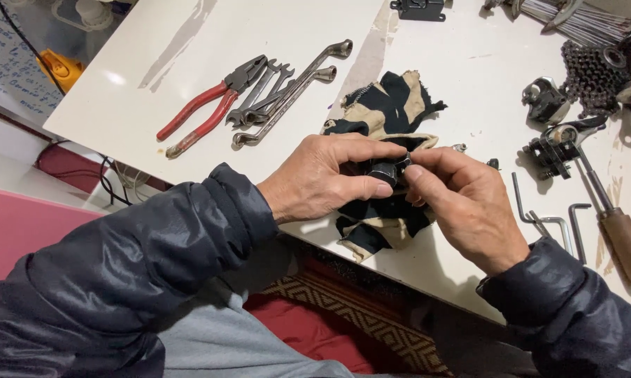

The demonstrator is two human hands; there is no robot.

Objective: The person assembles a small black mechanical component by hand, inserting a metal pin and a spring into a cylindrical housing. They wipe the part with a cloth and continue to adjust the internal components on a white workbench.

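Your left hand [326, 178] and right hand [462, 199] both pinch a small dark metal part [387, 170] between fingertips, just above a black-and-tan rag [389, 112] on the white bench [189, 42]. Red-handled pliers [210, 105] and wrenches [280, 94] lie to the left.

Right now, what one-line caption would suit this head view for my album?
Both hands, left hand and right hand, pinch a small dark metal part over a black-and-tan rag, red-handled pliers lying nearby.
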